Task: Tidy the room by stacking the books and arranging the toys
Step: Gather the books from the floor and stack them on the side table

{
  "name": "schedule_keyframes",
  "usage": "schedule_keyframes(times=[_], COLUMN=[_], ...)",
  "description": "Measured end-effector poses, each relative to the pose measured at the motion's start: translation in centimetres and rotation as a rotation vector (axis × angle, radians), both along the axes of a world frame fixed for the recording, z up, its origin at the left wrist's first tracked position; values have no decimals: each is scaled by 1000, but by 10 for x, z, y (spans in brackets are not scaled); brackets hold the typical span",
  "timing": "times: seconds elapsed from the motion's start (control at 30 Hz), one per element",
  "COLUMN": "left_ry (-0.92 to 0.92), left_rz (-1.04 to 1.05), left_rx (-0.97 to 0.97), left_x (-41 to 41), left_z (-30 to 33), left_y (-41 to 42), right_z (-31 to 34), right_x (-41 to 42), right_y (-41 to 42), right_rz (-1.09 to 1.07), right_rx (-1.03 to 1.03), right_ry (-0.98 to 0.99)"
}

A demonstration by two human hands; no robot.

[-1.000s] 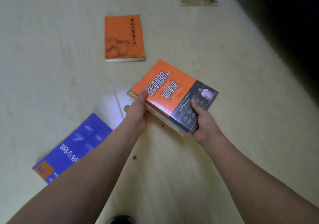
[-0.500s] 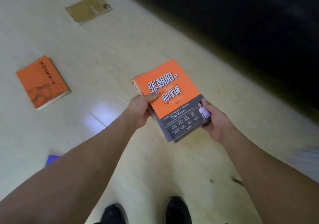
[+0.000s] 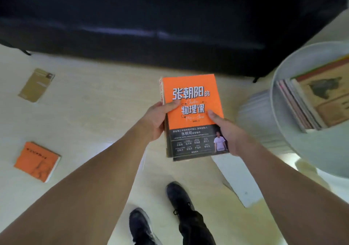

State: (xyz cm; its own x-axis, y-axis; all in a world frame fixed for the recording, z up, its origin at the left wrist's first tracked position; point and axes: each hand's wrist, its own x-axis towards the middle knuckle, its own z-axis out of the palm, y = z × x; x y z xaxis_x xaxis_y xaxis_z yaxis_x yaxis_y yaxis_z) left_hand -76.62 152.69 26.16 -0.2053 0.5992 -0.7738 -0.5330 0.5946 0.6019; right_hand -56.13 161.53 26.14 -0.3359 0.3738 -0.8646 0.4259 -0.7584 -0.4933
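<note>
Sofa (image 3: 151, 27): dark, along the far floor edge.
Round white table (image 3: 294, 150): to the right, already carrying a book stack (image 3: 317, 101).
Floor books: small orange book (image 3: 36, 161) and tan book (image 3: 36, 85) lie well apart on the left, not yet collected.
Held bundle: orange physics book (image 3: 190, 101) on top, at least one more beneath, carried above the floor between sofa and table.
Left hand (image 3: 154, 120): grips the spine edge, thumb on cover.
Right hand (image 3: 228, 133): grips the lower right corner, thumb on top.
Recommendation: keep the bundle level, square its edges, lower it onto the table stack flush.
</note>
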Motion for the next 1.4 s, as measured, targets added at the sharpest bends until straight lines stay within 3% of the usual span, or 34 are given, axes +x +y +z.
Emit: schedule_keyframes(times=[0.2, 0.4, 0.7, 0.9, 1.03, 1.23, 1.4], left_ry=[34, 53, 232, 280, 422, 517, 906], left_rz=[-205, -491, -781, -987, -1125, -1145, -1303], left_rx=[-50, -33, 25, 69, 109, 164, 133], left_x=[130, 195, 266, 307, 322, 315, 323], left_z=[76, 120, 116, 76, 44, 38, 42], left_y=[69, 157, 296, 365, 378, 374, 372], right_z=[74, 110, 85, 48, 28, 13, 10], right_x=[119, 186, 229, 253, 256, 247, 245], right_y=[20, 57, 145, 174, 178, 178, 188], right_rz=[-428, -699, -1022, -1198, -1230, -1186, -1033], right_rx=[34, 73, 179, 177, 159, 248, 166], right_ry=[79, 188, 140, 46, -81, -256, -411])
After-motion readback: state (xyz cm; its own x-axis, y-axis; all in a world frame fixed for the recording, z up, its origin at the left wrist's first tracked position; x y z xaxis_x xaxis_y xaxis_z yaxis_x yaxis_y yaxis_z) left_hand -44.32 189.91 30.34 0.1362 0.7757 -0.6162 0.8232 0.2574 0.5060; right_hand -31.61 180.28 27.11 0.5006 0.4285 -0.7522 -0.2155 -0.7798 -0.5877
